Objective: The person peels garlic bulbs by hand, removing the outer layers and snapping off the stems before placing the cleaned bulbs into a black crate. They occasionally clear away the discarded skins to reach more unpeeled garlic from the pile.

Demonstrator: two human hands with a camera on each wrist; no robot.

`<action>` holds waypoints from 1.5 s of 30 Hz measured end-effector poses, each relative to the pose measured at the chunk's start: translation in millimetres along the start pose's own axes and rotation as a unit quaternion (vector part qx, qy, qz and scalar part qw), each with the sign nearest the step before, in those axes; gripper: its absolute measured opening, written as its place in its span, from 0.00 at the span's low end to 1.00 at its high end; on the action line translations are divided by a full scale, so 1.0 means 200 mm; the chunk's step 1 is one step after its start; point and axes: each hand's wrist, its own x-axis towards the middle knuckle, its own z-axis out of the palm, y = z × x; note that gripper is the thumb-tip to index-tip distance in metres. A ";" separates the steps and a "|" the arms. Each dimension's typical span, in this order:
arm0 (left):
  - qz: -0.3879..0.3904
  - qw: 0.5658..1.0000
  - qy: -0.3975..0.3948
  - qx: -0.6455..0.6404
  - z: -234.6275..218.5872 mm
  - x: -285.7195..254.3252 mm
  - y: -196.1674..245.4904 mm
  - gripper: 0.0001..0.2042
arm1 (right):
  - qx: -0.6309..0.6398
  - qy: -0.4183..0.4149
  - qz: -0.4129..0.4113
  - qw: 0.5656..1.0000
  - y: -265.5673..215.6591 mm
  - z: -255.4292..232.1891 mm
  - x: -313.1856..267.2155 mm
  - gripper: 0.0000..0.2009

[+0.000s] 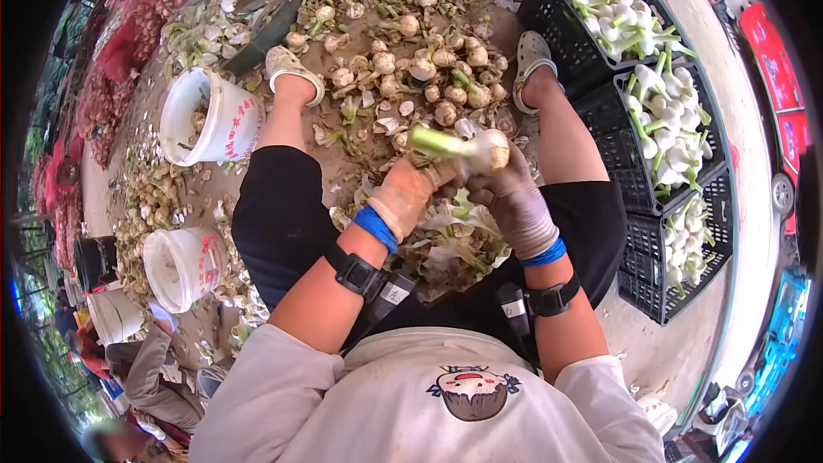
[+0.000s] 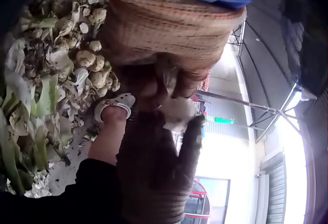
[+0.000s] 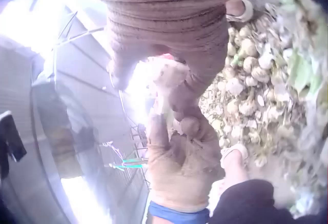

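A garlic bulb [image 1: 492, 151] with a thick pale-green stem [image 1: 435, 142] lies sideways between both gloved hands in the head view. My left hand [image 1: 410, 195], in an orange-stained knit glove, holds it around the stem and neck. Curled round the root end of the bulb are the fingers of my right hand [image 1: 519, 207], in a greyish glove. The right wrist view shows the whitish bulb [image 3: 166, 75] within the right thumb and fingers, the left fingertips touching below. Seen from the left wrist, the bulb [image 2: 179, 114] is partly covered by dark, blurred fingers.
Loose garlic bulbs [image 1: 446, 77] spread over the ground ahead, between the two clogs. Leaf peelings [image 1: 450, 249] heap up under the hands. Black crates [image 1: 639, 266] of trimmed white garlic line the right side. White buckets [image 1: 184, 133] and red mesh sacks [image 1: 137, 43] stand left.
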 end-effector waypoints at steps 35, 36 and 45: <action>0.099 0.954 -0.265 0.096 -0.06 0.02 -0.10 0.23 | -0.017 0.156 -0.032 0.987 0.04 -0.13 0.15 0.23; 0.098 0.955 -0.264 0.095 -0.06 0.01 -0.09 0.23 | -0.061 0.191 -0.079 0.977 0.01 -0.02 0.11 0.18; 0.003 0.966 -0.160 -0.201 -0.33 0.01 0.07 0.22 | -0.133 0.163 -0.158 0.965 -0.11 -0.07 0.02 0.11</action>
